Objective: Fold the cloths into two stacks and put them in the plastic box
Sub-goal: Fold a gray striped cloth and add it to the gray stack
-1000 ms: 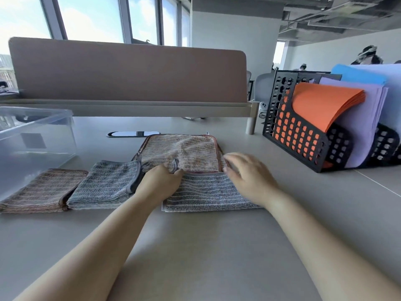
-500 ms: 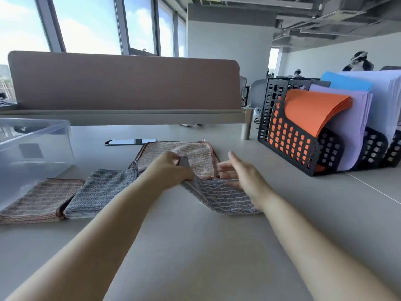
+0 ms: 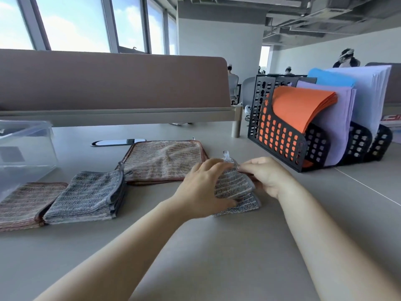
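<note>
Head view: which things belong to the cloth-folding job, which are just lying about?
Job: half-folded grey striped cloth, pressed by the left hand, pinched by the right hand; folded grey cloth stack; folded brown cloth stack; flat brown striped cloth; clear plastic box.
Lying about: black perforated file rack of coloured paper; brown desk divider; flat black-and-silver oblong.

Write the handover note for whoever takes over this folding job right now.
Left hand presses flat on the grey cloth; right hand pinches its far edge, mid-fold.
Done: brown stack and grey stack lie side by side near the plastic box.
Left: finish this fold, fold the flat brown cloth, box both stacks.
</note>
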{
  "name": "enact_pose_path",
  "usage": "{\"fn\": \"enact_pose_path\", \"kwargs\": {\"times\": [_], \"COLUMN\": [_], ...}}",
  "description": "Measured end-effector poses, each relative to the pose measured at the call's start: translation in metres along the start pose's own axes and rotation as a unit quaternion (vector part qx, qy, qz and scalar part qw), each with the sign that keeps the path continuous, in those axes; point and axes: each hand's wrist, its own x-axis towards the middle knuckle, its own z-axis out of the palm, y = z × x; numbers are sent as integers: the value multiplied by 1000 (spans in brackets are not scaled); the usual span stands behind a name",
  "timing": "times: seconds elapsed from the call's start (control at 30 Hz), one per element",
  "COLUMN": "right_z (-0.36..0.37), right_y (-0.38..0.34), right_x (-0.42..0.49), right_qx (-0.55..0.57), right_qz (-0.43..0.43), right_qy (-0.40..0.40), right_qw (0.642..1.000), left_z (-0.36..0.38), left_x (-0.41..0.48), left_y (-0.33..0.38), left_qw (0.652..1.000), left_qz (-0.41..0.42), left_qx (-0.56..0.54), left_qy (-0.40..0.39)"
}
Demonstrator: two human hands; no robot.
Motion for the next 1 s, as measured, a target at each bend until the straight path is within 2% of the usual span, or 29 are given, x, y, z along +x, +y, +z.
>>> {"fn": "enact_pose_path", "kwargs": {"times": [0.1, 0.17, 0.3, 0.5, 0.6, 0.7, 0.77, 0.8, 0.87, 0.93, 1.0], "right_z": [-3, -4, -5, -2, -1, -1, -2, -2, -1, 3, 7], "right_y": [3, 2, 4, 10, 10, 12, 9, 7, 2, -2, -4], "right_x": [-4, -7, -5, -3, -3, -2, -3, -4, -8, -12, -15], "right_qx": [-108, -131, -187, -231, -227, -239, -186, -127, 19, 115, 155], "right_qz": [3, 15, 31, 22, 19, 15, 3, 0, -2, -15, -33], "right_qy": [7, 6, 29, 32, 7, -22, -48, -61, -100, -144, -180], "right_qw": [994, 991, 981, 972, 974, 971, 981, 990, 995, 983, 971], "left_z": [10, 16, 20, 29, 30, 28, 22, 18, 5, -3, -7], "left_x": [-14, -18, -17, -17, -17, -15, -11, -9, -8, -9, -10], "left_y": [-18, -23, -21, -20, -19, -19, -21, -24, -25, -30, -35], "left_qw": [998, 995, 995, 987, 985, 993, 997, 986, 923, 846, 781], "left_qz": [11, 9, 12, -3, -9, -21, -47, -83, -182, -239, -247], "left_qx": [56, 74, 70, 95, 96, 38, -59, -136, -322, -469, -570], "left_qy": [-29, -60, -73, -128, -145, -106, -2, 51, 105, 91, 60]}}
